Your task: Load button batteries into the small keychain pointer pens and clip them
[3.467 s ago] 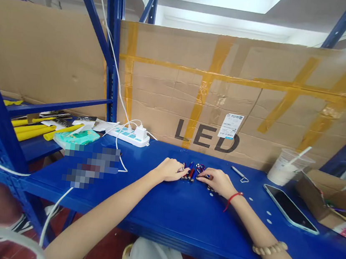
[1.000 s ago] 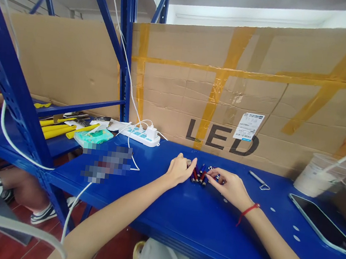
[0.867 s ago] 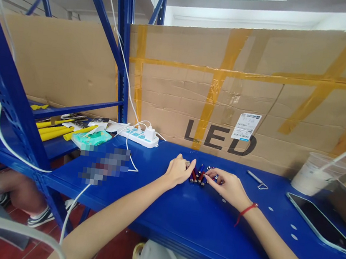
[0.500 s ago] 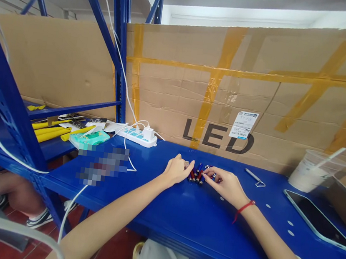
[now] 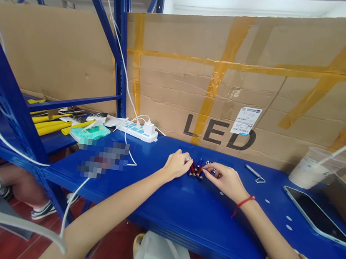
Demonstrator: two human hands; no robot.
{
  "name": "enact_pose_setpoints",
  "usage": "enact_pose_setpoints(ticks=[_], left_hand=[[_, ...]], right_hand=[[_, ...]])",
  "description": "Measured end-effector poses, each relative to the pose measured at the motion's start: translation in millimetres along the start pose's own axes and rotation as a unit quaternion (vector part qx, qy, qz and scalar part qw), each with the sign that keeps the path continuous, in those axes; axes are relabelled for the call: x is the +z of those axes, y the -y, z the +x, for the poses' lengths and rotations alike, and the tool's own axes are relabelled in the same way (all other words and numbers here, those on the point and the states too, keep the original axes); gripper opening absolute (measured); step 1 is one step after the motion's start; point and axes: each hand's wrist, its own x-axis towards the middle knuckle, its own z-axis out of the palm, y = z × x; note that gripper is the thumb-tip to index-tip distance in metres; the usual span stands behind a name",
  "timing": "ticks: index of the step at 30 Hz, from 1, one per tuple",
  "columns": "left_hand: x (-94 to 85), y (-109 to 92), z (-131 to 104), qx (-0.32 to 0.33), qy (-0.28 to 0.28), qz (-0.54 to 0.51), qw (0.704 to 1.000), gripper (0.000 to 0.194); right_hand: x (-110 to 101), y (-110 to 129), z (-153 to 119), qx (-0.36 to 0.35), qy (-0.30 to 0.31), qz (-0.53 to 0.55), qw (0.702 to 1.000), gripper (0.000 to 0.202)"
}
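Cylinders (image 5: 199, 172) lie bunched on worktop (image 5: 169, 207), between my grips. Left grip (image 5: 176, 165) half-curled beside them; right grip (image 5: 224, 180) nearly pinched at bunch. Can't tell if either holds one. I judge fingertip handling underway; next move calls for light, precise pinch.

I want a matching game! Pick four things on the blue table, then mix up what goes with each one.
Things:
1. phone
2. cup
3. power strip
4. little red and blue sticks

Clues:
A. has a straw poking out
B. between the left hand and the right hand
C. lying flat with a dark screen
D. has a white plug in it

Right pairs: 1-C, 2-A, 3-D, 4-B
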Motion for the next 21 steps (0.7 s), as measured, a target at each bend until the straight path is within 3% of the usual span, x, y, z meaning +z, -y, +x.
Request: enact_pose_setpoints(ticks=[14,21], left_hand=[[-1.4,-3.7,0.7,0.016,0.034,0.021,0.999,0.023],[-6.4,-10.6,-1.2,0.091,0.076,0.074,0.990,0.027]], right_hand=[[-0.7,2.5,3.4,0.014,-0.017,0.008,1.000,0.020],[3.3,18.2,3.9,0.029,-0.070,0.152,0.986,0.022]])
